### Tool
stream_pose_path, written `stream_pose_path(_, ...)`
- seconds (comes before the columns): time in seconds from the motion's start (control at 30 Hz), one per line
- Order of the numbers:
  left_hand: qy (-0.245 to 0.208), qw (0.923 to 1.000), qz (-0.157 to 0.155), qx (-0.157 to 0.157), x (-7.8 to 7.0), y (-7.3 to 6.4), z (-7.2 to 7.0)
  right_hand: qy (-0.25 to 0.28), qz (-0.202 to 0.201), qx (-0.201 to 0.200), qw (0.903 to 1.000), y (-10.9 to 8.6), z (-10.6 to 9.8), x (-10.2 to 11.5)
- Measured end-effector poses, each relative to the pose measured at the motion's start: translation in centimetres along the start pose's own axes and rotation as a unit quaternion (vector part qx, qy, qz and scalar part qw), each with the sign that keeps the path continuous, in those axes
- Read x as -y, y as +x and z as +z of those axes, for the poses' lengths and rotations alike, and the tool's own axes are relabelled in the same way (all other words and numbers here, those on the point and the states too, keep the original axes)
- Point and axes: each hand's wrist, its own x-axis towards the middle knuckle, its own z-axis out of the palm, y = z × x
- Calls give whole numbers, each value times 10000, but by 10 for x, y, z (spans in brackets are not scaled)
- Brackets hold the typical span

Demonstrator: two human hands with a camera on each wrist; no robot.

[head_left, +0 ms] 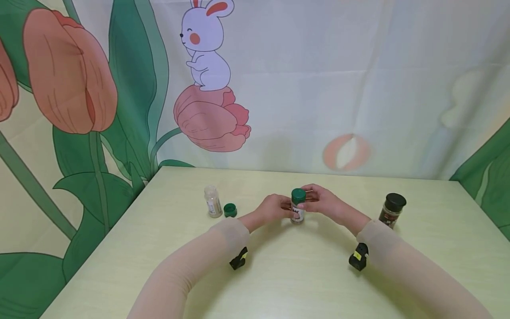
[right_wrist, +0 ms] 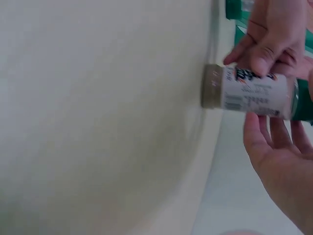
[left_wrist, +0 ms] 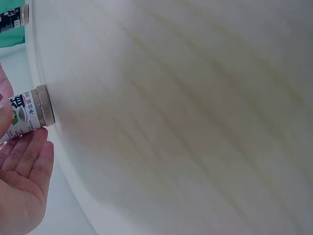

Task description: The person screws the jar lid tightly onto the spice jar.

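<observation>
A spice bottle [head_left: 297,215] with a white label and green cap [head_left: 298,195] is upright, its base at the table. My left hand [head_left: 274,207] grips the body from the left; in the right wrist view its thumb lies across the label. From the right, my right hand [head_left: 324,204] holds the top, with its thumb at the front and its fingers behind. The left wrist view shows the left hand's fingers [left_wrist: 30,154] bent behind the bottle. In the right wrist view, the right hand's fingers [right_wrist: 261,129] reach behind it below the cap.
To the left stands an uncapped clear spice bottle [head_left: 213,203] with pale contents, a loose green cap [head_left: 230,210] beside it. A dark spice bottle with a black lid [head_left: 396,202] is behind my right forearm. A printed cloth [head_left: 287,88] hangs behind the pale table [head_left: 287,274].
</observation>
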Motion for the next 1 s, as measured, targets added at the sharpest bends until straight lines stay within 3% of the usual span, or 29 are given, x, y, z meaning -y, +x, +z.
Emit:
stream_pose_path(0.13,66,10000,-36,-30,1,0,0,-95,31,511,9986,-1,-7,8)
stream_pose_path(0.23,118,9999,-42,-65,2,1,0,-136,-7,644,9978,-1,-10,10)
stream_pose_path(1.0,88,9999,149,-1,1,-1,0,0,-26,-169,9999,-1,3,3)
